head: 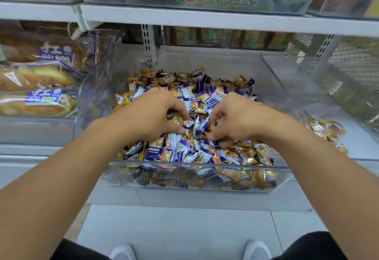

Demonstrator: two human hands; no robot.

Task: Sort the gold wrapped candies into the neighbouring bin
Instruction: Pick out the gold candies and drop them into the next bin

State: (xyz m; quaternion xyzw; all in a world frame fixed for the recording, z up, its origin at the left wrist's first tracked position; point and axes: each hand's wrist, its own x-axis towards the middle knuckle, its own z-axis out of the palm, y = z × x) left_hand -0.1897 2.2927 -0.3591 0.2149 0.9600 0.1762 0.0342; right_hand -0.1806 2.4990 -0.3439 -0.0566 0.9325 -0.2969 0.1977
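Observation:
A clear plastic bin (192, 186) on the lower shelf is heaped with mixed candies (184, 153) in gold, purple and white wrappers. My left hand (151, 114) reaches into the middle of the heap, its fingers curled round gold-wrapped candies (177, 119). Close beside it, my right hand (235, 118) is in the heap too, fingertips pinching at wrapped candies; which colour they hold is unclear. In the neighbouring bin (338, 114) on the right lies a small pile of gold candies (328, 134).
Bagged bread loaves (37, 87) fill the bin on the left. A shelf edge (205, 18) with boxed goods overhangs above. Slotted shelf uprights (148, 44) stand behind the bin. My shoes (123, 252) are on the tiled floor below.

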